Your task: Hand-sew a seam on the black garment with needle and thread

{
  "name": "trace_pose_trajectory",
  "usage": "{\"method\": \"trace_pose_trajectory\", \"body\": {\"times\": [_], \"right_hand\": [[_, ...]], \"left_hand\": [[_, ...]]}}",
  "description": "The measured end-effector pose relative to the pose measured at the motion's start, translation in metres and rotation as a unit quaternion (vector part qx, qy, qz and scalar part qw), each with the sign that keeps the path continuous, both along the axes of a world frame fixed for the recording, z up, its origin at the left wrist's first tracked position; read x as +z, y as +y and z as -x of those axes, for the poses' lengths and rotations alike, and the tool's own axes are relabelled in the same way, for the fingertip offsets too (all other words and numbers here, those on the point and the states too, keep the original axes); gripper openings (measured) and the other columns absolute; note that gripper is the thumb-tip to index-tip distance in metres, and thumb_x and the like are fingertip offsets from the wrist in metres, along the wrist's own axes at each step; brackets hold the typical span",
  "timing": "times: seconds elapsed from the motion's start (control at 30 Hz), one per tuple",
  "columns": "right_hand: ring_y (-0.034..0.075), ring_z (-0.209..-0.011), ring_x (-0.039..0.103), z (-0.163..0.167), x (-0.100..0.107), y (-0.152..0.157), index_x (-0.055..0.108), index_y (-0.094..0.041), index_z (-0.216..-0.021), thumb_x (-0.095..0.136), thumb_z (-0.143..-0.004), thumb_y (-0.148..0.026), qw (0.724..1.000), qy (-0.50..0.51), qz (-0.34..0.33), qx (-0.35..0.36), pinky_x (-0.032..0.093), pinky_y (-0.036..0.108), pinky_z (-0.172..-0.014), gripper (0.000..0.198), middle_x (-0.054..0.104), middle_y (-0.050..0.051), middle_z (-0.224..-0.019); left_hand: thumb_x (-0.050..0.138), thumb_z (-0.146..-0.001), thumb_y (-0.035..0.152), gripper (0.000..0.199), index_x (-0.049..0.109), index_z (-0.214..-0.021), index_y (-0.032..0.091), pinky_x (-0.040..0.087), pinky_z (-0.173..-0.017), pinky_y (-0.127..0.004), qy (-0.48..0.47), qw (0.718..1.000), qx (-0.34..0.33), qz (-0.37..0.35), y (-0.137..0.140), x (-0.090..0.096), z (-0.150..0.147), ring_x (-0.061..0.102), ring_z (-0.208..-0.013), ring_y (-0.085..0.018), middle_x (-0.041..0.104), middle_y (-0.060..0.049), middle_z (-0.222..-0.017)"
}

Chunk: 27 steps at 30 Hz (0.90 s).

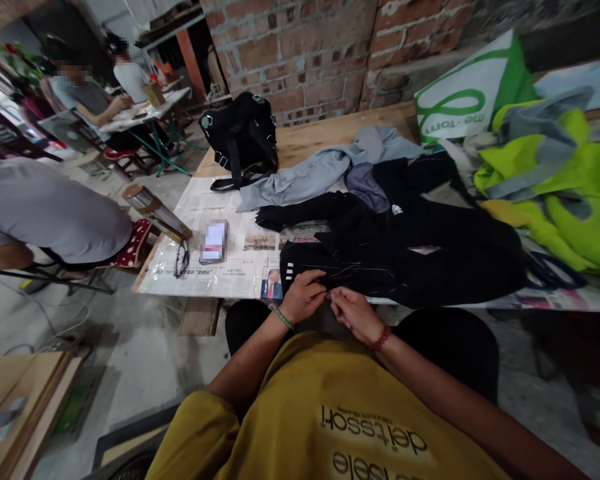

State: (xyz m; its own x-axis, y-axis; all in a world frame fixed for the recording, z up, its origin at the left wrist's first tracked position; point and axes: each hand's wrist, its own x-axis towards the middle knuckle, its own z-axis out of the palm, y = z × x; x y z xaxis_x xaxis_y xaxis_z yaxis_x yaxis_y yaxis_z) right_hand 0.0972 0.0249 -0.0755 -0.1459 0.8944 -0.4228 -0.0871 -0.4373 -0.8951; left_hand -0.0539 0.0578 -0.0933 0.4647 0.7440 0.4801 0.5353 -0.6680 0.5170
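A black garment (360, 270) lies across the table in front of me, with thin pale threads on its surface and a small white striped mark near its left end. My left hand (303, 298), a green bead bracelet at its wrist, is at the garment's near edge with its fingers bent. Close against it, my right hand (356, 313) has its fingertips pinched together; a red bracelet is on that wrist. The fingertips of both hands meet in front of the cloth. Whatever lies between them is too small to make out.
Newspaper under clear plastic (220, 273) covers the table. On it are a phone (214, 241), a flask (157, 212) and a grey garment (300, 183). Beyond are a black backpack (245, 137), a green-white bag (473, 93) and yellow clothing (545, 160). A person sits left.
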Motion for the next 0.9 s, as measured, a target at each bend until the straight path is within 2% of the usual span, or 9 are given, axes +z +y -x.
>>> {"method": "trace_pose_trajectory", "body": {"times": [0.2,0.43,0.5,0.63,0.73,0.8,0.9], "right_hand": [[0.002,-0.031,0.025,-0.002,0.004,-0.009,0.049,-0.018,-0.069,0.052,-0.068,-0.039,1.000,-0.012,0.004,-0.008,0.014,0.016,-0.032,0.021,0.040,-0.009,-0.043],[0.002,-0.029,0.024,-0.001,-0.001,-0.002,0.048,-0.019,-0.069,0.050,-0.067,-0.037,1.000,-0.012,0.012,-0.008,0.014,0.017,-0.031,0.018,0.041,-0.010,-0.042],[0.003,-0.028,0.023,-0.001,-0.002,-0.004,0.048,-0.019,-0.069,0.050,-0.068,-0.037,1.000,-0.014,0.018,-0.003,0.014,0.017,-0.030,0.018,0.040,-0.010,-0.042],[0.003,-0.029,0.023,-0.001,-0.003,-0.014,0.050,-0.019,-0.070,0.051,-0.069,-0.038,0.999,-0.028,0.019,0.003,0.013,0.018,-0.031,0.019,0.040,-0.009,-0.042],[0.004,-0.030,0.024,-0.005,-0.002,-0.016,0.052,-0.019,-0.069,0.049,-0.071,-0.038,0.998,-0.062,0.016,0.005,0.015,0.019,-0.031,0.019,0.041,-0.008,-0.043],[0.006,-0.033,0.029,-0.011,-0.001,-0.014,0.055,-0.020,-0.068,0.048,-0.073,-0.037,0.993,-0.115,-0.024,0.018,0.021,0.020,-0.033,0.019,0.044,-0.006,-0.045],[0.010,-0.045,0.044,-0.027,0.005,-0.010,0.062,-0.021,-0.071,0.050,-0.075,-0.034,0.962,-0.223,-0.150,0.057,0.033,0.022,-0.043,0.018,0.054,-0.002,-0.052]], "left_hand": [[0.057,-0.078,0.016,0.009,0.065,-0.078,0.017,0.047,-0.087,-0.037,-0.035,0.998,0.017,0.046,0.000,0.003,-0.001,0.056,-0.097,-0.018,0.055,-0.010,-0.113],[0.058,-0.076,0.016,0.007,0.066,-0.075,0.017,0.044,-0.087,-0.038,0.000,1.000,0.001,0.015,0.000,0.003,-0.001,0.055,-0.101,-0.020,0.057,-0.010,-0.113],[0.058,-0.076,0.014,0.008,0.065,-0.075,0.016,0.045,-0.086,-0.037,-0.016,1.000,0.005,0.014,0.000,0.002,0.000,0.056,-0.098,-0.019,0.057,-0.010,-0.112],[0.054,-0.077,0.011,0.010,0.063,-0.076,0.015,0.049,-0.080,-0.033,-0.091,0.994,0.054,0.039,0.003,0.001,-0.002,0.057,-0.088,-0.015,0.056,-0.010,-0.109],[0.056,-0.076,0.012,0.008,0.063,-0.075,0.016,0.049,-0.081,-0.033,-0.094,0.994,0.042,0.043,0.005,0.002,-0.002,0.057,-0.091,-0.016,0.057,-0.009,-0.109],[0.058,-0.074,0.012,0.007,0.064,-0.074,0.016,0.047,-0.083,-0.034,-0.071,0.996,0.026,0.041,0.005,0.004,-0.002,0.057,-0.095,-0.017,0.059,-0.009,-0.106],[0.057,-0.074,0.012,0.009,0.064,-0.076,0.017,0.047,-0.082,-0.033,-0.053,0.997,0.042,0.047,0.004,0.006,-0.002,0.059,-0.092,-0.016,0.064,-0.007,-0.097]]}}
